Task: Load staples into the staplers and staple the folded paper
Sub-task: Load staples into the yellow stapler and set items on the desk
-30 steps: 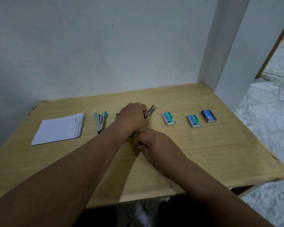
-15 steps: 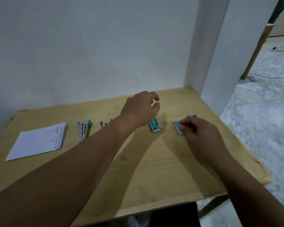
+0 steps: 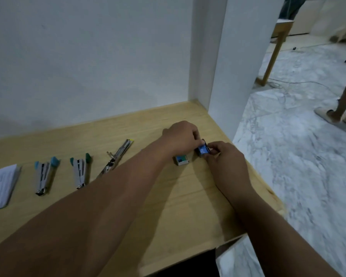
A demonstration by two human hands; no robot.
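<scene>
Two bare forearms cross the frame from its lower edge, the left arm (image 3: 100, 206) entering from the lower left corner, the right arm (image 3: 268, 226) from the lower right. No sleeve shows on either as far as the frame's border, and wrists and fingers carry no watch, band or ring. The left hand (image 3: 181, 139) and right hand (image 3: 226, 158) sit right of centre. A dark garment (image 3: 188, 264) shows at bottom centre.

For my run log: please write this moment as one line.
step: opening staples | left hand: holds blue staple box | right hand: holds same box | yellow stapler: open on table
</scene>
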